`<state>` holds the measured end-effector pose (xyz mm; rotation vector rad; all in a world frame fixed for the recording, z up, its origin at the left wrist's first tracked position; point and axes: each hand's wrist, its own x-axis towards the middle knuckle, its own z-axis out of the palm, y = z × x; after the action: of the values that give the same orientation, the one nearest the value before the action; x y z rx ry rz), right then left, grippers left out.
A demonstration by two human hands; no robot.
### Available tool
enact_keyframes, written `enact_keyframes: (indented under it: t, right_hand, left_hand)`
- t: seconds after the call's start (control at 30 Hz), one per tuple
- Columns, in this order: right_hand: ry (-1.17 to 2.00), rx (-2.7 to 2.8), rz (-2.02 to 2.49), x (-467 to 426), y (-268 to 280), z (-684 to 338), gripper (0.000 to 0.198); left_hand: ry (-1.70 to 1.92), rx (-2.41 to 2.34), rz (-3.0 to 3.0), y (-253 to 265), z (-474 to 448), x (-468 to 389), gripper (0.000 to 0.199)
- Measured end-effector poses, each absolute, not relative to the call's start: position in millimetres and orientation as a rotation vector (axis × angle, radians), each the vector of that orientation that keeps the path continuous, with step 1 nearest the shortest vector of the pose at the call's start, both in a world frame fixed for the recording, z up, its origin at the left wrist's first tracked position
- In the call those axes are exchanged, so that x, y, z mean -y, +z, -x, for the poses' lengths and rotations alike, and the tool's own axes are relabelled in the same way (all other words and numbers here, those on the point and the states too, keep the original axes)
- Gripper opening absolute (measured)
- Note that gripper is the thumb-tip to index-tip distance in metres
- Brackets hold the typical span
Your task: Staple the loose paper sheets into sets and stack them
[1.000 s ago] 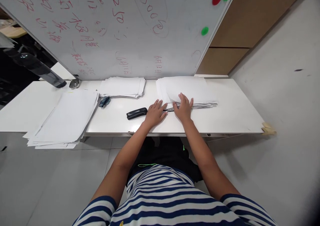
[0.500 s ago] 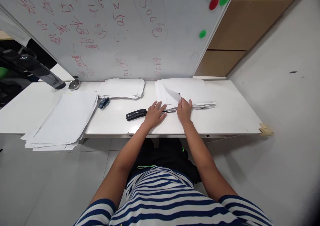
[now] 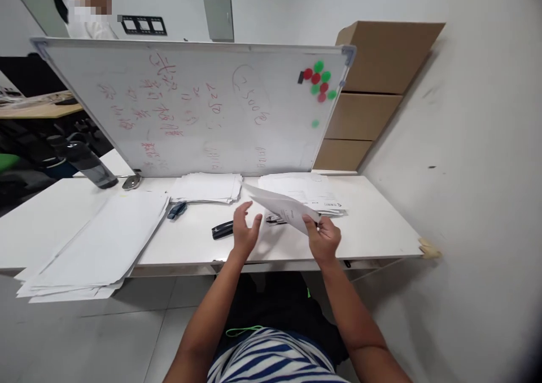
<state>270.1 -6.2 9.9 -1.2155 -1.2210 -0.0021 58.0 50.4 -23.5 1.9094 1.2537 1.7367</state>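
My right hand (image 3: 325,239) pinches a sheet of paper (image 3: 283,207) by its near right corner, holding it lifted and curved. Behind and below the sheet lies a stack of printed papers (image 3: 296,184) on the white desk. My left hand (image 3: 245,229) is raised left of the sheet, with thumb and fingers apart and nothing in it. Just left of that hand a black stapler (image 3: 222,230) rests on the desk, its right end hidden by the hand.
Another paper stack (image 3: 206,188) sits at the back, and a larger pile (image 3: 97,242) overhangs the desk's front left edge. A dark blue clip (image 3: 176,210) and a bottle (image 3: 91,165) are on the left. A whiteboard (image 3: 178,100) and cardboard boxes (image 3: 359,114) stand behind. A person (image 3: 91,16) is beyond.
My right hand has lifted a sheet off the right stack and drawn it nearer. My left hand has come up off the desk and moved left. The view has tilted up.
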Motion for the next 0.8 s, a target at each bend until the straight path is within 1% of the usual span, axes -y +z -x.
enact_keyframes:
  t: [0.07,0.1,0.13,0.2,0.23,0.3,0.37,0.4,0.47,0.53,0.6,0.7,0.77,0.8]
  right_hand:
    - [0.051,1.12,1.21,26,25,-273,0.033]
    - [0.069,1.065,1.214,31,31,-275,0.036]
    - [0.086,1.009,1.222,34,35,-277,0.038]
    - [0.154,0.924,1.217,34,39,-278,0.042]
    - [0.221,0.901,1.195,33,38,-277,0.043]
    - [0.421,0.895,1.12,30,33,-272,0.049]
    - [0.644,0.931,1.058,30,24,-261,0.06]
    - [0.737,0.952,1.062,30,18,-255,0.062]
    - [0.843,0.974,1.147,31,5,-242,0.056]
    - [0.857,0.992,1.265,31,-8,-230,0.045]
    - [0.812,1.026,1.337,27,-19,-223,0.04]
    - [0.738,1.049,1.389,18,-34,-225,0.041]
    - [0.697,1.02,1.423,11,-43,-232,0.042]
    - [0.679,1.003,1.433,7,-47,-237,0.042]
  left_hand:
    - [1.683,-1.189,-1.666,-2,-48,-39,0.061]
    - [1.599,-1.115,-1.595,9,-43,-34,0.065]
    - [1.506,-1.042,-1.54,20,-39,-29,0.064]
    - [1.378,-0.976,-1.442,36,-32,-21,0.052]
    - [1.37,-0.99,-1.39,41,-31,-17,0.046]
    - [1.458,-1.069,-1.285,45,-30,-11,0.04]
    - [1.583,-1.144,-1.19,41,-32,-7,0.039]
    - [1.621,-1.177,-1.161,37,-33,-5,0.038]
    - [1.615,-1.249,-1.157,28,-36,-3,0.037]
    - [1.54,-1.313,-1.203,19,-39,-2,0.036]
    - [1.495,-1.375,-1.265,12,-39,-2,0.036]
    - [1.634,-1.484,-1.366,-4,-29,2,0.04]
    - [1.774,-1.555,-1.501,-21,-16,15,0.045]
    - [1.786,-1.568,-1.611,-33,-9,27,0.047]
